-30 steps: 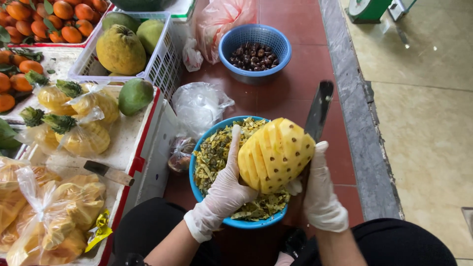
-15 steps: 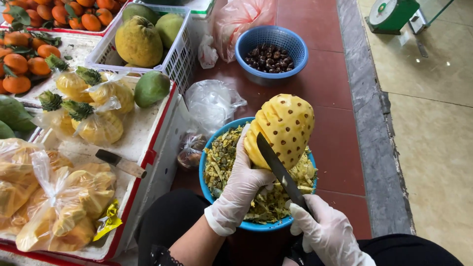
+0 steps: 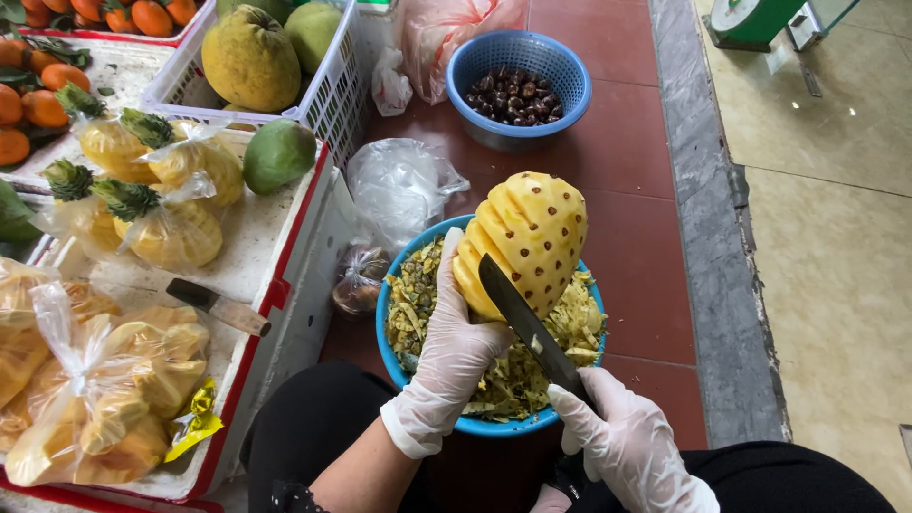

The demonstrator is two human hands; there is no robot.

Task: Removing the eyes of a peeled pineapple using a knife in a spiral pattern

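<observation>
Gripping the peeled pineapple (image 3: pixel 525 239) from below in your gloved left hand (image 3: pixel 454 353) over the blue basin (image 3: pixel 391 334) of peelings, you risk nicking that thumb if the knife (image 3: pixel 525 326), clenched in your right hand (image 3: pixel 622 445), slips down the wet flesh.

Both hands, left (image 3: pixel 456 351) & right (image 3: pixel 627 442), in thin matt white disposable gloves. Knife (image 3: pixel 527 328): dark, dull metal blade. Peeled pineapple (image 3: pixel 527 237) wet, glossy, pitted w/ brown eyes. Blue basin (image 3: pixel 385 332) smooth plastic. Floor tiles (image 3: pixel 636 171) red, semi-gloss.
</observation>
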